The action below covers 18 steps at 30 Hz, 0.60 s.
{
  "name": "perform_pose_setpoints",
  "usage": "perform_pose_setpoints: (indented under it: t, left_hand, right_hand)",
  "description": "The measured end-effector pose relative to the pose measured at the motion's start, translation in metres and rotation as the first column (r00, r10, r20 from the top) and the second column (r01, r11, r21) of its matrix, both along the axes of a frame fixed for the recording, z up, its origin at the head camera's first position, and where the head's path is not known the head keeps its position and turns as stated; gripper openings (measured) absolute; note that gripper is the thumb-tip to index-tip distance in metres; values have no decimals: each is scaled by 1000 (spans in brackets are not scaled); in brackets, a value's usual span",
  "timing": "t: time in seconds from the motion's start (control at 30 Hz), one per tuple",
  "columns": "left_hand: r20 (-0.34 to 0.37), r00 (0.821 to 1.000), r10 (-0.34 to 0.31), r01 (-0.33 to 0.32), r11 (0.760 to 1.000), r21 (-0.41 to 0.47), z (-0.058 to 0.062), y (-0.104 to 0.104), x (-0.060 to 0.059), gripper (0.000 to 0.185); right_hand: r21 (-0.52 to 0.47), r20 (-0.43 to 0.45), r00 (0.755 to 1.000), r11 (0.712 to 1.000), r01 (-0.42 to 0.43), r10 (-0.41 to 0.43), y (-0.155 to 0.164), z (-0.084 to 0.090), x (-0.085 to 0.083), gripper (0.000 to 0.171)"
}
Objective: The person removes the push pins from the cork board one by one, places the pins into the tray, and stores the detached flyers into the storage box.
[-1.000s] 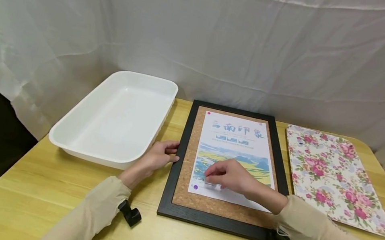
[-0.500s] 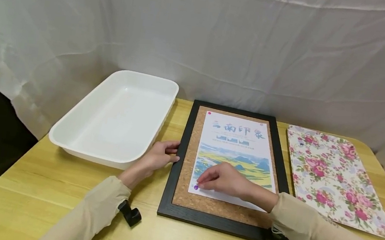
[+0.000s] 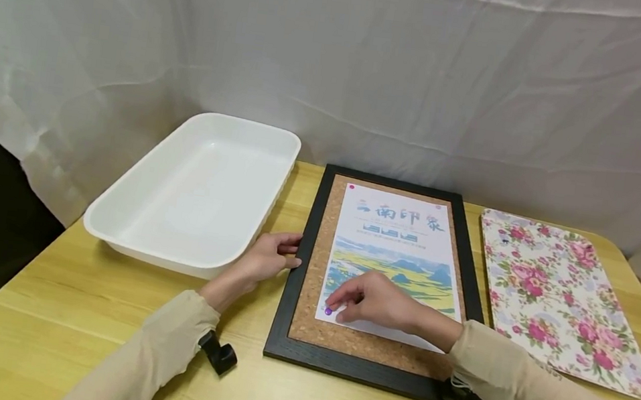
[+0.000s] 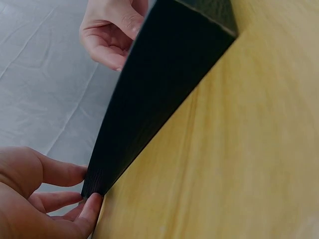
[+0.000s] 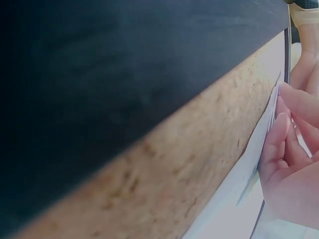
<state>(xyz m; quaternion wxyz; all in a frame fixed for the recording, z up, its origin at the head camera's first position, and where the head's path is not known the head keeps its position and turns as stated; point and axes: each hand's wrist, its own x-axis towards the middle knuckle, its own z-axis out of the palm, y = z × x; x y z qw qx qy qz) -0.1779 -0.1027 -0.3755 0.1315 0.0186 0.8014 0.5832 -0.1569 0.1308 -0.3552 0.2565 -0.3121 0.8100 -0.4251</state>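
Note:
A printed poster (image 3: 400, 237) lies on a cork board (image 3: 362, 349) with a black frame (image 3: 346, 371). A magenta pushpin (image 3: 351, 187) marks its upper left corner and a purple pushpin (image 3: 328, 311) its lower left corner. My right hand (image 3: 377, 301) reaches over the poster's lower part. Its index fingertip touches the purple pin, while the thumb stays apart beside it. In the right wrist view a gap shows between thumb (image 5: 280, 127) and forefinger. With extended fingers, my left hand (image 3: 264, 257) rests against the frame's left side. The right forearm covers the poster's lower right corner.
A deep white tray (image 3: 197, 211) stands left of the board, right by my left wrist. To the right lies a floral board (image 3: 557, 299), partly behind my right sleeve. A pale curtain (image 3: 375, 65) hangs along the back of the wooden table (image 3: 36, 325).
My right hand has moved left and toward me, from over the poster to the purple pin. Its thumb has since parted from the index finger. The left hand has kept its place.

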Motion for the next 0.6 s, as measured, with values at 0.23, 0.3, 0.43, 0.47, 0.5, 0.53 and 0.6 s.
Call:
perform_pose_setpoints:
  t: [0.23,0.3,0.43,0.47,0.5,0.53,0.6]
  left_hand:
    - [1,1000,4,-4,1000,4,-1,0,0,55]
    - [1,1000,5,-5,1000,2,-1,0,0,55]
    - [4,1000,6,-6,1000,5,-1,1,0,55]
    - [5,1000,6,-6,1000,8,-1,1,0,55]
    - [6,1000,7,-7,1000,9,-1,1,0,55]
    - [7,1000,8,-8,1000,11,0,1,0,55]
    - [4,1000,7,-7,1000,11,0,0,1,55]
  right_hand:
    - [23,-78,996,999,-32,34,-3,-2,-3,15]
    - [26,-80,996,999,-41,43,-3,-2,-4,14]
    - [35,-80,995,998,-55,58,-5,-3,-5,11]
    - [39,-80,995,998,-57,60,-6,-2,-5,11]
    - [44,-80,995,997,-57,60,-6,-1,-5,10]
    - [48,-80,995,997,-56,60,-7,-1,-5,10]
    - [55,-80,995,997,-56,60,-8,1,-5,9]
